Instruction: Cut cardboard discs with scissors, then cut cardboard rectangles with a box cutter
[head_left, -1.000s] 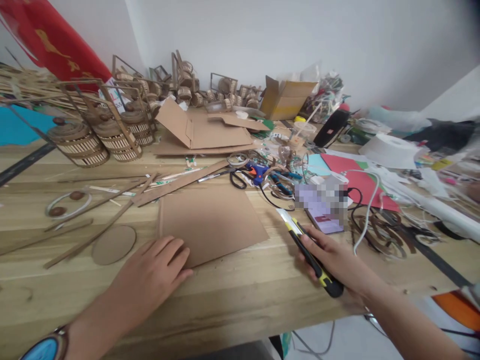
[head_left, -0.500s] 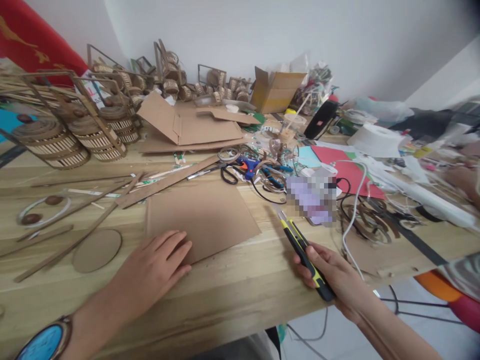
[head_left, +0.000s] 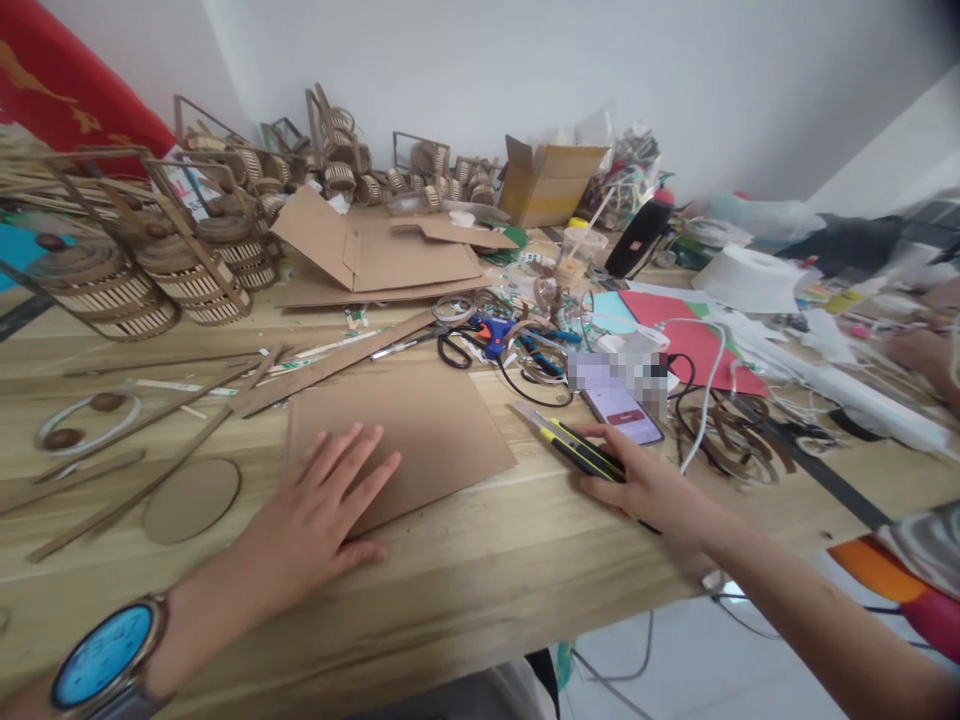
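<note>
A flat piece of brown cardboard [head_left: 427, 430] lies on the wooden table [head_left: 450, 590]. Across its left front part rests my left hand [head_left: 322, 510], fingers spread, a smartwatch [head_left: 112, 655] on the wrist. My right hand [head_left: 645, 480] grips a yellow and black utility knife [head_left: 574, 450] low over the tabletop. The knife's blade is out and points left, toward the cardboard's right edge. A phone [head_left: 619, 405], partly blurred out, lies just behind my right hand. To the left of my left hand is a round cardboard disc [head_left: 191, 500].
A blue glue gun [head_left: 493, 335] lies behind the cardboard among cords and scraps. Lidded bamboo baskets [head_left: 105, 285] stand at the left. Folded cardboard [head_left: 420, 260], an open box [head_left: 555, 180], a drink cup [head_left: 581, 250] and a black speaker [head_left: 640, 235] are farther back.
My right hand has turned over and lowered the utility knife toward the table, its blade swinging left. My left hand's fingers have spread wider on the cardboard.
</note>
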